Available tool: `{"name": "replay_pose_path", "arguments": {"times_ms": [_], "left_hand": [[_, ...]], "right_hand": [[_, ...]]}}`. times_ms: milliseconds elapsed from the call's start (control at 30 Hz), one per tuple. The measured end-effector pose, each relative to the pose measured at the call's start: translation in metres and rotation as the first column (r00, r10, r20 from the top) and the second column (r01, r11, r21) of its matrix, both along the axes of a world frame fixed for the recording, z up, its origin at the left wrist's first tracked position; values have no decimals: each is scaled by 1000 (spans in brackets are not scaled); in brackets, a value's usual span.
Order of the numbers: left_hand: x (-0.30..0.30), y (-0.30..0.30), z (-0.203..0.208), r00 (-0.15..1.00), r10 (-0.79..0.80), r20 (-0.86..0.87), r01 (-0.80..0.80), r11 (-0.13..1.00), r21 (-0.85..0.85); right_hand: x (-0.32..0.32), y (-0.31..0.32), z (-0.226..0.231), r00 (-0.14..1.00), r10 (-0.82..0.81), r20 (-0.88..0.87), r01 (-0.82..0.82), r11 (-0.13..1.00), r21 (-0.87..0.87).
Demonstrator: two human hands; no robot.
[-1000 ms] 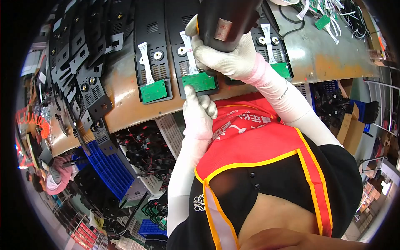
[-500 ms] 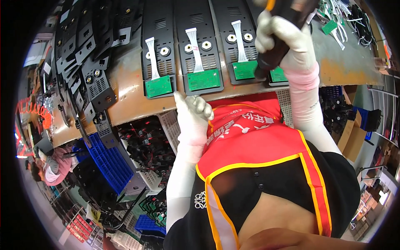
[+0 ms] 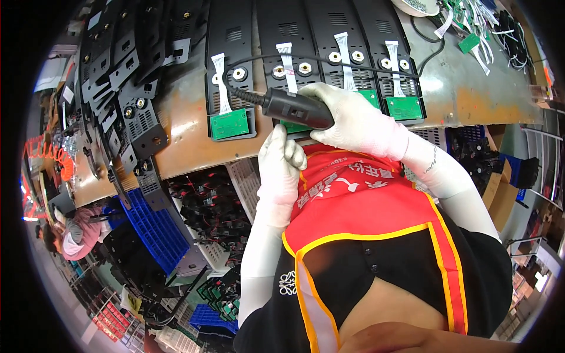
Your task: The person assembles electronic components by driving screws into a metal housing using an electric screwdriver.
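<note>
My right hand [image 3: 353, 117], in a white glove, is wrapped round a black corded electric screwdriver [image 3: 294, 107], tilted over the second black panel [image 3: 289, 41]. Beneath the tool, that panel's green circuit board [image 3: 292, 127] is mostly covered, and the tool's tip is hidden. My gloved left hand [image 3: 281, 154] is at this board's lower left corner, fingers curled in; what they hold, if anything, does not show. To the left is another panel's green board [image 3: 231, 124] with a white ribbon cable [image 3: 221, 85]. Two more boards, one [image 3: 406, 107] fully seen, sit to the right.
Black brackets [image 3: 144, 126] are heaped on the table's left. A bowl of small parts [image 3: 419, 6], loose cabled boards [image 3: 469, 43] and black cables [image 3: 511, 38] lie at the far right. The tool's cord [image 3: 353, 66] crosses the panels. Below the table edge are crates [image 3: 156, 235]. A person [image 3: 82, 235] is far left.
My right hand has brought the screwdriver down and left, from above the right-hand boards to the second board. My left hand has shifted slightly right. The panels appear slightly further right.
</note>
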State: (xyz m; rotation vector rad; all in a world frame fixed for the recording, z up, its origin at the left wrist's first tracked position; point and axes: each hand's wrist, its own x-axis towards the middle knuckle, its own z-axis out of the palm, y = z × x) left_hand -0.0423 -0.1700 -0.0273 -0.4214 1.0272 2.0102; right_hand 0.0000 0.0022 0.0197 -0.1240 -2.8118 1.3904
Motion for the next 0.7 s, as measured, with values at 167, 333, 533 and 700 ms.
{"name": "replay_pose_path", "arguments": {"times_ms": [167, 333, 533, 700], "left_hand": [[5, -6, -3, 992, -67, -110, 70, 997, 19], [5, -8, -6, 990, -90, -113, 97, 993, 60], [9, -7, -2, 989, -67, -135, 67, 998, -4], [11, -7, -5, 980, -74, -183, 70, 997, -29]], "right_hand": [[-2, -2, -2, 996, -42, 78, 43, 999, -14], [-3, -1, 1, 989, -67, 133, 72, 997, -33], [-4, -1, -1, 989, -54, 141, 60, 997, -41], [-6, 2, 2, 986, -41, 161, 50, 997, -52]]}}
